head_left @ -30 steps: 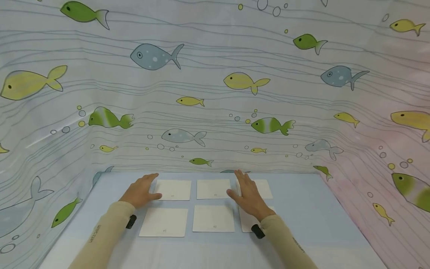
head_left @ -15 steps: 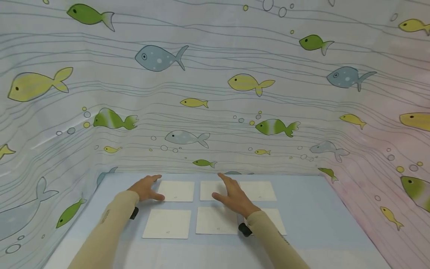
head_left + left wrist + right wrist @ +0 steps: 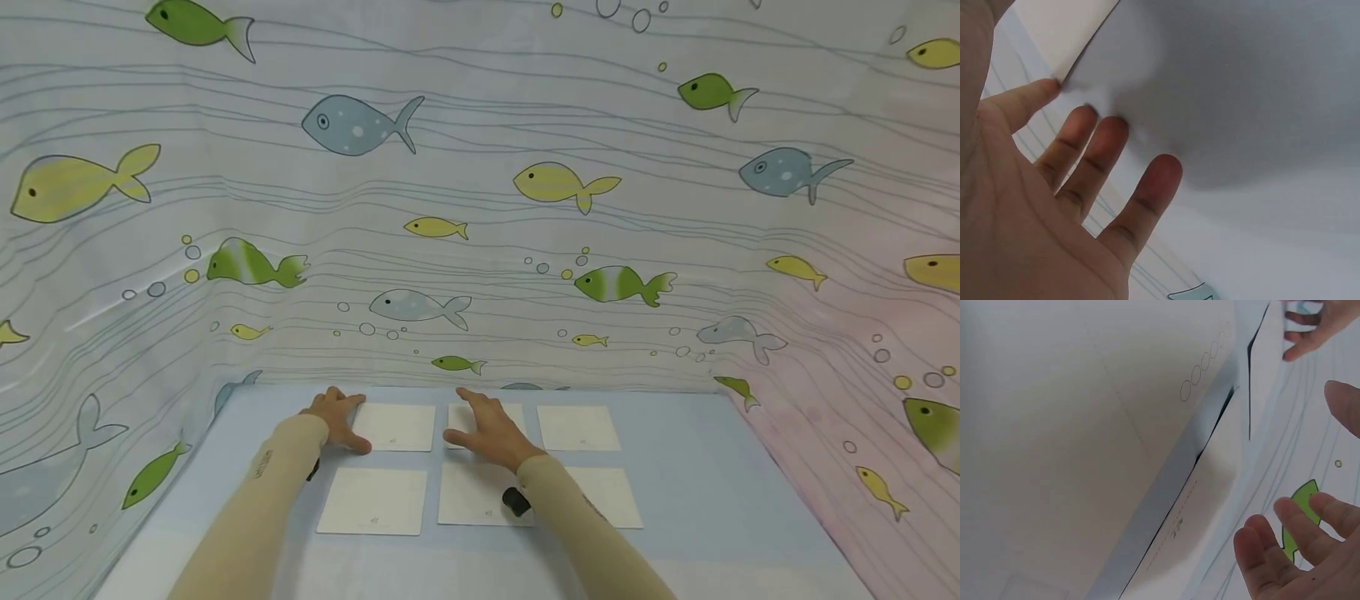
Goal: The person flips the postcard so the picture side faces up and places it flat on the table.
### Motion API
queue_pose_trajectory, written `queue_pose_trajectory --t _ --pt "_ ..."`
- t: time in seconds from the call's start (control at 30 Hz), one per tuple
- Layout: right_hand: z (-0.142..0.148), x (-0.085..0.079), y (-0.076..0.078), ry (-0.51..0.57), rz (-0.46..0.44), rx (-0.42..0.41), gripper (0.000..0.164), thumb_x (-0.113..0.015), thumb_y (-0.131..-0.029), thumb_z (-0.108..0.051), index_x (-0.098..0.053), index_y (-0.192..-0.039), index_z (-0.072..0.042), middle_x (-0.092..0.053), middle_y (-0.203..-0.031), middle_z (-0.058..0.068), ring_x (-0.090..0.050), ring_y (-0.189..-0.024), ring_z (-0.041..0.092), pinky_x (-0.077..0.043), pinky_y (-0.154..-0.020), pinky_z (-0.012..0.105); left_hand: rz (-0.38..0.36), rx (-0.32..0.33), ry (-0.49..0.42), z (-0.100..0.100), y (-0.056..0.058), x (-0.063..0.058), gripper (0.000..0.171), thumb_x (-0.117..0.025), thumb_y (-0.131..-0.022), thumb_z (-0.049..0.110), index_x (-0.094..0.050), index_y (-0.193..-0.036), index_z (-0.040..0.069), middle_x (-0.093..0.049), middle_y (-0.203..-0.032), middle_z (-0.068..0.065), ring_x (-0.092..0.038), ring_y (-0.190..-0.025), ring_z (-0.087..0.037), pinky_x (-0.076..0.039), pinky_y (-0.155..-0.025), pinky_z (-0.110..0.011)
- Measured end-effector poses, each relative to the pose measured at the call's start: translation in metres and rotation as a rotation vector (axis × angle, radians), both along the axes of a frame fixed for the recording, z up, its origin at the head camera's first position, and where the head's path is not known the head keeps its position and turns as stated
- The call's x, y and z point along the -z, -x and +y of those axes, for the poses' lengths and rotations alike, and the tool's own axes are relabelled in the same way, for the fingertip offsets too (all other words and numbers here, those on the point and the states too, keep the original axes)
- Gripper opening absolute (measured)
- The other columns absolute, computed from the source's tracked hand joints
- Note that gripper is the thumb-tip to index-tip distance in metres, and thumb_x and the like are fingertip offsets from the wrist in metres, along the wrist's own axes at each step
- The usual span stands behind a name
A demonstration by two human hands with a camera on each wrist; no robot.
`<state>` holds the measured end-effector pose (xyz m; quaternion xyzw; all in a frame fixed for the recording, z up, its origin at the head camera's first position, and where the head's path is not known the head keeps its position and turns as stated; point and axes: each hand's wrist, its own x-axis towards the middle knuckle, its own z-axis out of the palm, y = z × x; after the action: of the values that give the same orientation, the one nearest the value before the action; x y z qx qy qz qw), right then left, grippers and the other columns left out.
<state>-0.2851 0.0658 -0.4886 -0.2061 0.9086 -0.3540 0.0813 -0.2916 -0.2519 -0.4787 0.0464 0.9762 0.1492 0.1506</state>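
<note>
Several white cards lie in two rows on the light blue table. My left hand (image 3: pixel 335 418) is at the left edge of the back left card (image 3: pixel 397 427), its thumb and index finger beside the near and far corners. In the left wrist view a fingertip (image 3: pixel 1050 87) meets that card's corner, and the other fingers are spread loosely. Over the back middle card (image 3: pixel 506 414) is my right hand (image 3: pixel 491 429), fingers extended and apart, holding nothing. The right wrist view shows printed circles on a nearby card (image 3: pixel 1116 425) and a small mark on another card (image 3: pixel 1200 506).
The front row has a left card (image 3: pixel 373 500), a middle card (image 3: pixel 472 496) and a right card (image 3: pixel 611 496). At the back right lies another card (image 3: pixel 577 427). A fish-patterned curtain (image 3: pixel 480 133) surrounds the table (image 3: pixel 690 467) at the back and sides.
My right hand has moved left from the back right card to above the back middle one, uncovering the right-hand cards. My left hand has shifted slightly toward the back left card's edge.
</note>
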Motion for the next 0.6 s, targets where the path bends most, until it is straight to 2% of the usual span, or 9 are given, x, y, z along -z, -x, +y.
queue_pose_trajectory --t 0.13,0.33,0.43,0.6 --pt "-0.007 0.001 0.005 -0.020 0.015 -0.017 0.079 -0.076 -0.091 -0.041 -0.038 -0.157 -0.018 -0.044 -0.156 0.001 -0.038 -0.142 0.025 -0.035 -0.113 0.047 -0.019 -0.014 0.008 0.003 0.003 -0.001 0.104 -0.091 -0.068 0.050 -0.045 -0.150 0.004 -0.041 -0.133 -0.027 -0.043 -0.121 -0.045 -0.042 -0.098 -0.065" --pt "-0.013 0.003 0.014 -0.112 0.061 -0.012 0.079 -0.079 -0.088 -0.043 -0.044 -0.154 -0.016 -0.050 -0.151 0.003 -0.045 -0.135 0.027 -0.039 -0.110 0.045 0.001 -0.022 -0.010 0.004 0.003 0.001 0.100 -0.093 -0.067 0.048 -0.049 -0.146 0.004 -0.043 -0.130 -0.026 -0.045 -0.118 -0.045 -0.044 -0.094 -0.064" --pt "-0.013 0.005 0.016 -0.110 0.037 -0.006 0.079 -0.080 -0.087 -0.043 -0.046 -0.152 -0.015 -0.053 -0.149 0.003 -0.048 -0.131 0.027 -0.042 -0.107 0.045 0.014 -0.039 -0.022 0.005 0.000 0.002 0.100 -0.093 -0.066 0.047 -0.049 -0.144 0.003 -0.043 -0.131 -0.027 -0.046 -0.117 -0.045 -0.044 -0.093 -0.065" --pt "-0.015 0.008 0.020 -0.079 -0.004 -0.012 0.079 -0.080 -0.086 -0.043 -0.047 -0.152 -0.015 -0.054 -0.146 0.001 -0.050 -0.126 0.025 -0.045 -0.102 0.043 0.055 -0.063 -0.022 0.009 -0.005 -0.005 0.099 -0.094 -0.066 0.044 -0.048 -0.142 0.001 -0.046 -0.132 -0.029 -0.049 -0.115 -0.048 -0.047 -0.089 -0.064"
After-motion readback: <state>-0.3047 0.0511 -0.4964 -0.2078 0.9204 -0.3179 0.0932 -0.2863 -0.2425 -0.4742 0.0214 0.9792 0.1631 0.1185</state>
